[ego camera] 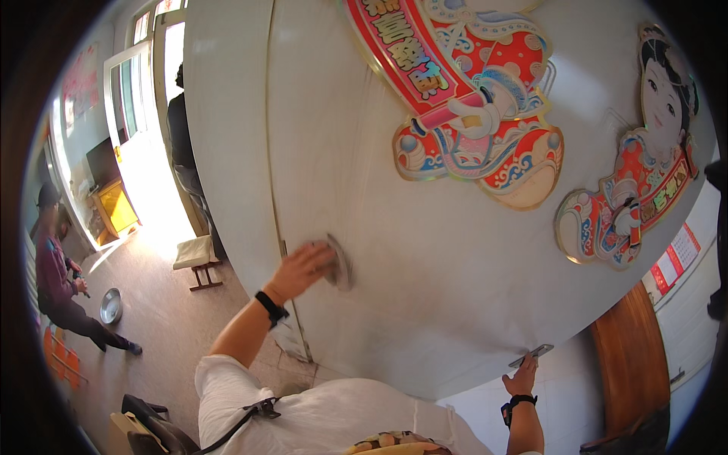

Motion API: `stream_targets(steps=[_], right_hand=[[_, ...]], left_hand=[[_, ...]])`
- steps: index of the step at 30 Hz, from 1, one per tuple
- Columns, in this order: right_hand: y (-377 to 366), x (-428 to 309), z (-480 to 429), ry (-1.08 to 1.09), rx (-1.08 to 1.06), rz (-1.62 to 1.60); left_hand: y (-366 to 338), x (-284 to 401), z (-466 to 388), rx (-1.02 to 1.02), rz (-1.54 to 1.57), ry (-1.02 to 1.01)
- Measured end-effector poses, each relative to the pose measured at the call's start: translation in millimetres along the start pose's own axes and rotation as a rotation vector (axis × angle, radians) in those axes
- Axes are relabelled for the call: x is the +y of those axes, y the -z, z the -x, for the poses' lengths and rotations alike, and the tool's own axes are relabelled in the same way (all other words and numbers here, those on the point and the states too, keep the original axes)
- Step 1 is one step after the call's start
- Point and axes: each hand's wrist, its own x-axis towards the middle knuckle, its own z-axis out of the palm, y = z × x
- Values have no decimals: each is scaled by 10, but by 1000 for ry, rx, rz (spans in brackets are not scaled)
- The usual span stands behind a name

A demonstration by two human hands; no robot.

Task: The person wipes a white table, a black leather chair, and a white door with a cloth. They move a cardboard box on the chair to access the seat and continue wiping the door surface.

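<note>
In front of me stands a white door [421, 284], bent into a curve by the lens. My left hand [302, 268], blurred, presses a greyish cloth or pad [342, 266] flat on the door near its hinge side. A dark band circles that wrist. Low at the right, my right hand [522, 376] has its fingers on the metal door handle [532, 355] at the door's other edge; its thumb stands apart. Two red cut-out figure decorations, a larger one [483, 131] and a smaller one [625, 205], are on the door's upper part and bear writing.
To the left, a person [60, 267] stands near a metal basin [111, 305] on the floor. Another person [183, 142] is partly hidden behind the door edge, by a cushioned stool [196, 253]. A dark chair [153, 426] is behind me. Brown wooden furniture [631, 352] stands at right.
</note>
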Motion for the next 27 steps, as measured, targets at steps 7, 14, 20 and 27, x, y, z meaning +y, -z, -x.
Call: stream_targets(steps=[7,14,20,27], right_hand=[[-5,-42,7,-12,1,0],[-9,-84,22,-56,25,20],[-11,-119,34,-56,55,-7],[34,-188,50,-49,85,-11]], left_hand=[[758,-1031,-1312,441,-147,376],[637,-792,-1613,536,-180,354],[-9,382,-962,217,133,-30],[-39,778,-1642,232,217,-188]])
